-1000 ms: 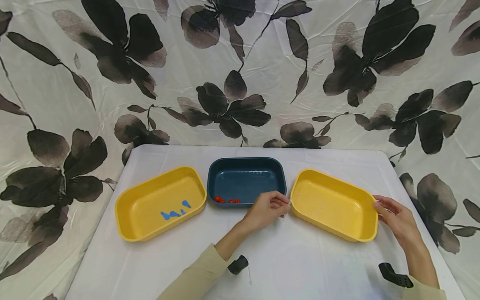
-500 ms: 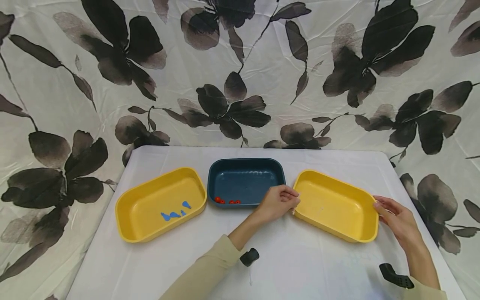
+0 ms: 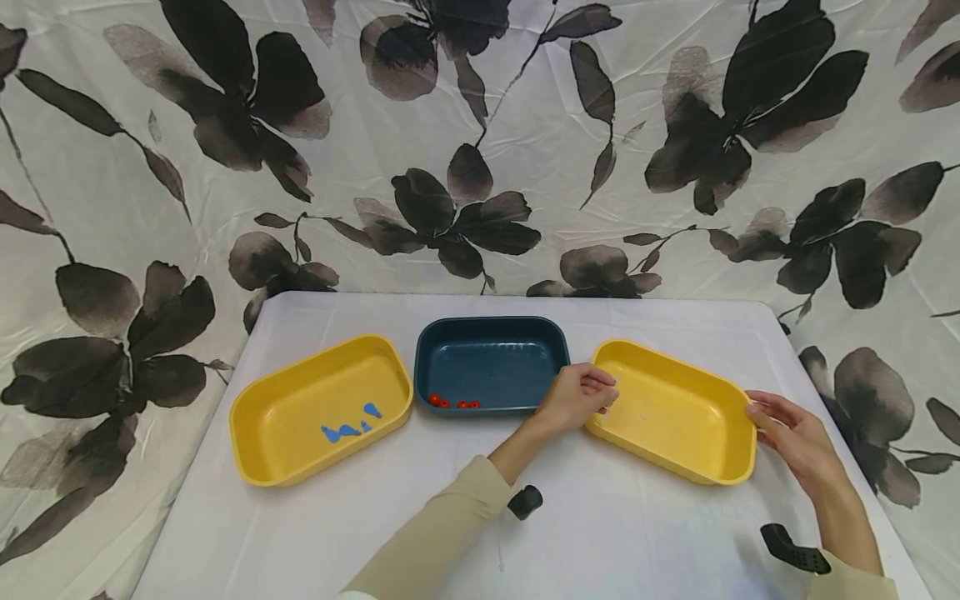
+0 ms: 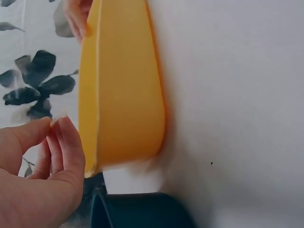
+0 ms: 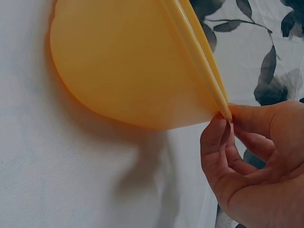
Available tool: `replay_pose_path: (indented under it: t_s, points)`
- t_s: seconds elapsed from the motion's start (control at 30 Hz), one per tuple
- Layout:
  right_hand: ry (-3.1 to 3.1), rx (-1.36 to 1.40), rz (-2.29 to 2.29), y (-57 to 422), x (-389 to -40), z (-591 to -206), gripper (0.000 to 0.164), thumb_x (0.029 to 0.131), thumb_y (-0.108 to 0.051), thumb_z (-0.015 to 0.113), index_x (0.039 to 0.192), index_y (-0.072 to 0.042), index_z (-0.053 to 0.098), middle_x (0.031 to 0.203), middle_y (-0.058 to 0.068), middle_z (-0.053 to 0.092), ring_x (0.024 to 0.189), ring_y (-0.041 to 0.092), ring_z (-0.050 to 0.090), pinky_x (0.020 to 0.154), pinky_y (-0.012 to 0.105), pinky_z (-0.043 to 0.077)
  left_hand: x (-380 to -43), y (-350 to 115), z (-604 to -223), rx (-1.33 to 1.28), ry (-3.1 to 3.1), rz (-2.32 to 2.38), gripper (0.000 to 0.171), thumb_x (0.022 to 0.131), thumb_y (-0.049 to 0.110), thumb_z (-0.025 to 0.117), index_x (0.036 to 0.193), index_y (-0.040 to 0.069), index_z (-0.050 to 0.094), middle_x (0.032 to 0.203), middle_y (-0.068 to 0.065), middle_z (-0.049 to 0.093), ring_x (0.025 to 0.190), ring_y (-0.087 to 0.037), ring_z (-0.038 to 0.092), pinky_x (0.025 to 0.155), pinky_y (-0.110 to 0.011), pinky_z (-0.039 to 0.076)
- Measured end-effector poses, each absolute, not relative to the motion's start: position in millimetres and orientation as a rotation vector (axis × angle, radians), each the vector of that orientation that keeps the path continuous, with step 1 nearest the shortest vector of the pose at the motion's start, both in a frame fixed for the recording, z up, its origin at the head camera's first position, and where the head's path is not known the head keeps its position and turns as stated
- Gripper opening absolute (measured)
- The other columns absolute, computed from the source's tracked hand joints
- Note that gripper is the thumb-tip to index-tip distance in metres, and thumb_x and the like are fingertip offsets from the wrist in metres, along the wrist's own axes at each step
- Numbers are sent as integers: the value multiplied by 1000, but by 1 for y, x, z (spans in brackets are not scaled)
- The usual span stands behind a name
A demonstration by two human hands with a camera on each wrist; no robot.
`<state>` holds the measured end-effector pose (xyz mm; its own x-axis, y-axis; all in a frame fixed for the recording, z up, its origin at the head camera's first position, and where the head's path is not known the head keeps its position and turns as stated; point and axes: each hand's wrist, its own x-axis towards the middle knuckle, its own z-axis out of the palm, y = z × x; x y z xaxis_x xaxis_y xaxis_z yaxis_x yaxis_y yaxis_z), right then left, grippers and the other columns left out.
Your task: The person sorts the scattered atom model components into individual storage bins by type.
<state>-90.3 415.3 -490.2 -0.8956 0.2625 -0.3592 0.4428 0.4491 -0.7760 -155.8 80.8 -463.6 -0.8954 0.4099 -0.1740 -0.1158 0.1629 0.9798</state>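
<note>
My left hand (image 3: 572, 402) is over the near left corner of the right yellow tray (image 3: 675, 396). Its thumb and fingers pinch a small, pale, see-through piece (image 4: 63, 114), which barely shows at the fingertips in the left wrist view; I cannot tell its kind. At the tray's right end my right hand (image 3: 798, 437) grips the rim between thumb and fingers. In the right wrist view the thumb (image 5: 251, 116) lies along one side of the rim, with curled fingers on the other. One or two tiny clear specks (image 3: 642, 417) lie on this tray's floor.
A dark blue tray (image 3: 495, 354) stands in the middle, holding several small red pieces (image 3: 435, 400) along its near wall. The left yellow tray (image 3: 292, 417) contains several flat blue pieces (image 3: 347, 430). All three trays rest on a white-covered table (image 3: 585, 533) before a floral cloth (image 3: 570, 183).
My left hand has moved right, from the gap beside the dark blue tray to over the right yellow tray's corner, still pinching the small piece. The right hand keeps its grip on the rim.
</note>
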Motion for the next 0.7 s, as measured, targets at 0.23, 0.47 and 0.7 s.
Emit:
replay_pose_path:
  t_s: [0.23,0.47,0.7]
  points:
    - [2505,635,-1425,416,-91,-490,71,105,-46,56,154,1,38,142,18,47,94,-3,54,79,10,53,-161,95,-471,189,2077,1754,9,95,5,73,103,0,71,82,-1,67,65,-13,66,67,-25,60]
    - [2503,640,-1418,417,-91,-490,70,105,-46,56,154,0,39,138,14,49,94,-1,55,79,11,53,-163,108,-471,201,2125,1698,8,95,3,73,101,0,70,79,-2,66,64,-13,65,64,-22,59]
    - [2497,644,-1425,416,-91,-492,73,104,-49,55,155,0,38,144,18,45,95,-2,54,79,10,53,-162,123,-473,268,2228,1591,9,94,1,73,101,0,69,74,0,61,59,-12,64,57,-17,51]
